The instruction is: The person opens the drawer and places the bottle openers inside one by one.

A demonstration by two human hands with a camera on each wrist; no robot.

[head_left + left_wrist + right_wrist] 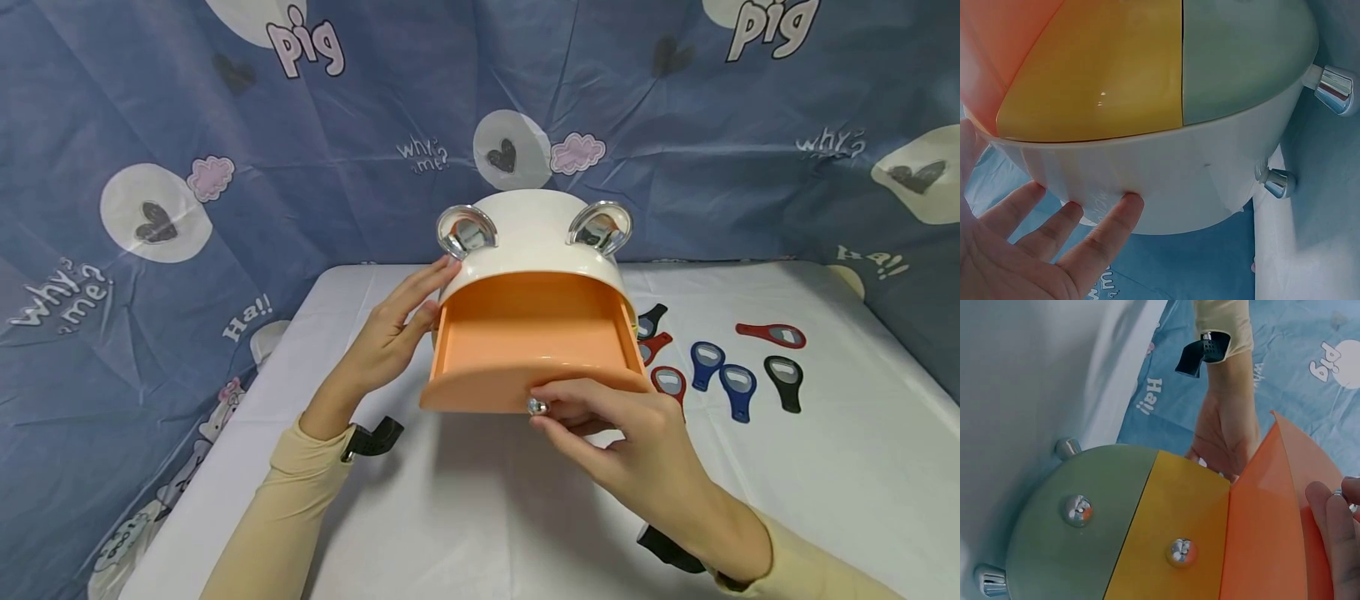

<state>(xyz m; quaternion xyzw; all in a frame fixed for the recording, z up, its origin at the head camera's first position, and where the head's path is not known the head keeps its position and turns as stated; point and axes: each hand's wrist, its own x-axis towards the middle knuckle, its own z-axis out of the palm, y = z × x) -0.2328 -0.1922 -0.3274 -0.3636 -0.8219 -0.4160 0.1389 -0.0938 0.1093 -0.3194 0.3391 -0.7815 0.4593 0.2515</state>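
Note:
A small rounded white cabinet (525,221) with two chrome ears stands on the table. Its orange drawer (465,392) is pulled out, and the part of its inside that shows holds nothing. With thumb and fingers my right hand (633,429) pinches the silver knob (537,407) on that drawer's front. My left hand (382,342) rests its extended fingertips against the cabinet's left side, just below an ear. Under the orange drawer, a yellow drawer (1166,512) and a green drawer (1107,481) are closed, each with a round silver knob.
Several bottle openers lie on the white table (862,467) right of the cabinet, among them a red bottle opener (772,335), a blue bottle opener (738,392) and a black bottle opener (784,383). A printed blue cloth (360,108) hangs behind.

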